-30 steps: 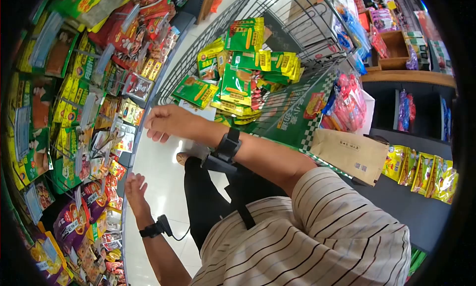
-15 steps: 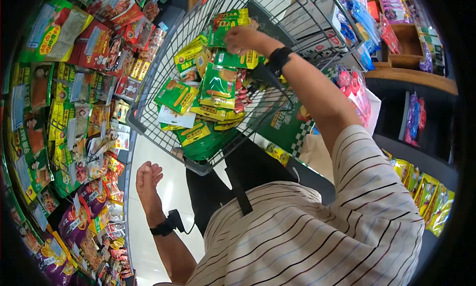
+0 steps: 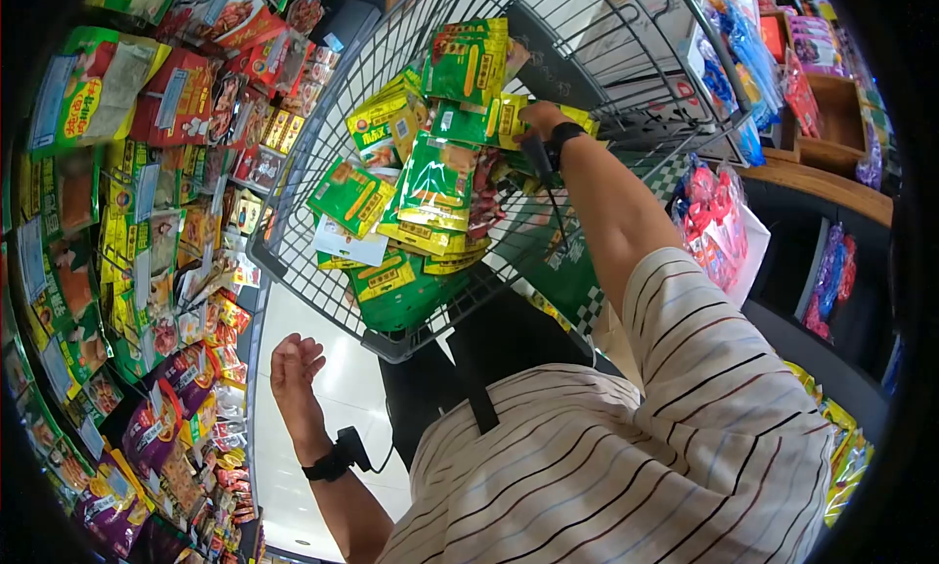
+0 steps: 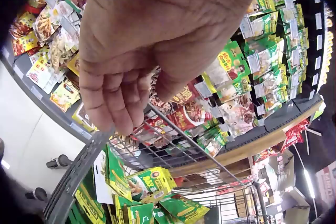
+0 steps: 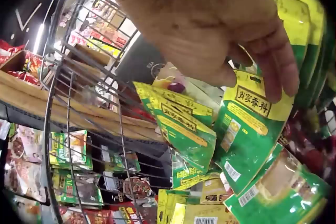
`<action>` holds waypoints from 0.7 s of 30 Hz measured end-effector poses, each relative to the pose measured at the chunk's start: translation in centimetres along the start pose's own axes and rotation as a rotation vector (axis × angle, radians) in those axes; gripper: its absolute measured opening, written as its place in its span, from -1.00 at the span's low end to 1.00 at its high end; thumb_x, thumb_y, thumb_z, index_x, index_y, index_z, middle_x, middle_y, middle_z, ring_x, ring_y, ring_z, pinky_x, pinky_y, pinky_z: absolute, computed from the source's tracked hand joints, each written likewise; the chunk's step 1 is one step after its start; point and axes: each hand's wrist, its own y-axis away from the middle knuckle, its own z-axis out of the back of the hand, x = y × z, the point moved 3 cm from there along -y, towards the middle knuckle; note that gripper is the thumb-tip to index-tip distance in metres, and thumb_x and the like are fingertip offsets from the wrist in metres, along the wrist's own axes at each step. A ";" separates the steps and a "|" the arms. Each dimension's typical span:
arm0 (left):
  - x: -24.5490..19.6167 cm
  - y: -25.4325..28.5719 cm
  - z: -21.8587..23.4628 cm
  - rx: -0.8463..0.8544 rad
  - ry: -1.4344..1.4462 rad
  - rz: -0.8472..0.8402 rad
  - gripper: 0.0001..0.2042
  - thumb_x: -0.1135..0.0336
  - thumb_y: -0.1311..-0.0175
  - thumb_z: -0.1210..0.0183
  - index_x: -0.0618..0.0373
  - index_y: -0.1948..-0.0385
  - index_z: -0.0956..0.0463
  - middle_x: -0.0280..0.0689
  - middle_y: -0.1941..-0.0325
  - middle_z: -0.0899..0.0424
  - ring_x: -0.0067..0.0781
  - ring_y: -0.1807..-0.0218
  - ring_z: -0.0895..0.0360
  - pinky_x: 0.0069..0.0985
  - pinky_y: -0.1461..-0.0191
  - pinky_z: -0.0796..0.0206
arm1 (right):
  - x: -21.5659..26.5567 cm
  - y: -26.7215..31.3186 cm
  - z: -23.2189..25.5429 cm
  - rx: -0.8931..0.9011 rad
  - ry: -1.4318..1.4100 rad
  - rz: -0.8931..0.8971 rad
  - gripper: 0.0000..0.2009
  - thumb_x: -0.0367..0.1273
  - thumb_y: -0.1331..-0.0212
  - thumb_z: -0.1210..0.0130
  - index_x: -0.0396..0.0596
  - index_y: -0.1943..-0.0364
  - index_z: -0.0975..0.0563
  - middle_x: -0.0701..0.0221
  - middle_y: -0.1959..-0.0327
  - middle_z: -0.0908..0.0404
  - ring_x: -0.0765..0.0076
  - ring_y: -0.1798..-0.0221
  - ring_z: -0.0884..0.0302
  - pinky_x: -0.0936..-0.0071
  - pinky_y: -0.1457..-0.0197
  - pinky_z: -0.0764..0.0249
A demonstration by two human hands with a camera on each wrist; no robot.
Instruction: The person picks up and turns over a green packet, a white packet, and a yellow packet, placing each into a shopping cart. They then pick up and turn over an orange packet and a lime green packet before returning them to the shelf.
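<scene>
Green and yellow food packets (image 3: pixel 435 182) lie heaped in a wire shopping cart (image 3: pixel 391 344). At the heap's right side in the head view, my right hand (image 3: pixel 541 122) reaches into the cart. The right wrist view has this hand (image 5: pixel 210 40) pinching the yellow top of a green packet (image 5: pixel 247 129), with the fingertips over its front. My left hand (image 3: pixel 296 373) hangs between the shelf and the cart's near left corner, fingers loosely curled and holding nothing. In the left wrist view the hand (image 4: pixel 152 50) appears above the cart's dark rim (image 4: pixel 73 174).
Shelves of hanging packets (image 3: pixel 137 231) run along the left. To the right are a pink bagged bundle (image 3: pixel 712 222), a wooden-edged shelf (image 3: pixel 831 178) and yellow packets. A white label card (image 3: pixel 349 241) lies on the heap; pale floor (image 3: pixel 333 417) shows below.
My right hand first swung from the shelf side over the cart, then moved right and down from the upper packets to those at the right. The cart came nearer; my left hand stayed low beside the shelf.
</scene>
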 end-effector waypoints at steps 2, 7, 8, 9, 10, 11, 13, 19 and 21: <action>0.2 -0.1 -0.4 -0.003 0.004 0.020 -0.62 0.05 -0.46 -0.08 0.21 -0.04 -0.48 -0.25 0.15 -0.66 -0.41 0.09 -0.62 -0.41 -0.06 -0.45 | -2.5 -3.7 -1.4 0.046 0.096 0.129 -0.76 -0.46 -0.28 -0.14 -0.38 0.06 -0.52 0.14 -0.11 -0.55 0.18 0.06 -0.68 0.13 0.12 -0.70; 0.1 -0.3 -1.5 0.005 0.008 0.032 -0.62 0.05 -0.47 -0.08 0.20 -0.03 -0.48 -0.27 0.16 -0.66 -0.42 0.12 -0.63 -0.43 -0.01 -0.46 | 2.0 2.7 -0.3 0.010 0.189 0.091 -0.78 -0.42 -0.36 -0.08 -0.40 0.14 -0.55 0.19 0.00 -0.65 0.17 0.02 -0.69 0.14 0.16 -0.66; 0.0 -0.4 -1.7 0.005 0.006 0.030 -0.62 0.05 -0.47 -0.08 0.19 -0.04 -0.48 -0.28 0.16 -0.67 -0.42 0.13 -0.64 -0.44 0.01 -0.47 | 2.8 3.6 0.0 -0.009 0.066 0.015 -0.77 -0.40 -0.37 -0.07 -0.40 0.17 -0.56 0.19 0.04 -0.67 0.17 0.02 -0.69 0.14 0.17 -0.65; -0.2 -0.4 -1.8 0.008 0.002 0.028 -0.62 0.04 -0.46 -0.08 0.19 -0.03 -0.48 -0.28 0.17 -0.67 -0.42 0.13 -0.64 -0.43 0.01 -0.47 | 2.5 2.8 -0.6 -0.017 -0.111 -0.067 -0.76 -0.38 -0.37 -0.08 -0.40 0.19 -0.57 0.18 0.09 -0.69 0.16 0.07 -0.71 0.14 0.19 -0.64; -0.3 -0.3 -2.0 0.011 -0.002 0.026 -0.61 0.04 -0.46 -0.09 0.20 -0.03 -0.48 -0.27 0.17 -0.67 -0.41 0.13 -0.64 -0.43 0.01 -0.47 | 2.1 1.8 -1.1 -0.040 -0.288 -0.147 -0.74 -0.36 -0.37 -0.09 -0.40 0.21 -0.58 0.17 0.15 -0.70 0.15 0.11 -0.72 0.13 0.21 -0.63; -0.3 -0.2 -2.1 0.013 -0.007 0.024 -0.61 0.03 -0.46 -0.09 0.20 -0.03 -0.47 -0.27 0.17 -0.67 -0.41 0.13 -0.64 -0.42 0.01 -0.47 | 1.6 0.9 -1.9 -0.051 -0.465 -0.227 -0.73 -0.34 -0.36 -0.10 -0.39 0.24 -0.59 0.16 0.20 -0.72 0.14 0.16 -0.73 0.13 0.23 -0.62; -0.6 0.0 -2.4 0.009 -0.011 0.028 -0.60 0.02 -0.44 -0.11 0.20 -0.03 -0.47 -0.26 0.18 -0.66 -0.41 0.14 -0.64 -0.42 0.02 -0.47 | 1.6 0.3 -2.3 -0.122 -0.398 -0.185 -0.74 -0.34 -0.32 -0.14 -0.36 0.30 -0.62 0.16 0.32 -0.74 0.19 0.31 -0.75 0.21 0.26 -0.64; -1.1 1.2 -2.3 0.005 -0.031 0.045 -0.64 0.06 -0.47 -0.08 0.19 0.00 -0.49 -0.27 0.19 -0.66 -0.42 0.11 -0.63 -0.43 -0.04 -0.46 | 0.4 -1.4 -3.5 -0.101 -0.257 -0.180 -0.68 -0.20 -0.14 -0.22 -0.24 0.31 -0.70 0.11 0.33 -0.73 0.17 0.35 -0.73 0.20 0.33 -0.59; -0.6 1.4 -1.7 -0.004 -0.029 0.058 -0.64 0.06 -0.46 -0.08 0.19 -0.01 -0.49 -0.27 0.19 -0.66 -0.42 0.11 -0.63 -0.43 -0.04 -0.46 | 0.0 -2.0 -4.1 -0.106 -0.236 -0.170 -0.63 -0.14 -0.18 -0.17 -0.25 0.34 -0.67 0.13 0.36 -0.70 0.22 0.40 -0.68 0.15 0.34 -0.51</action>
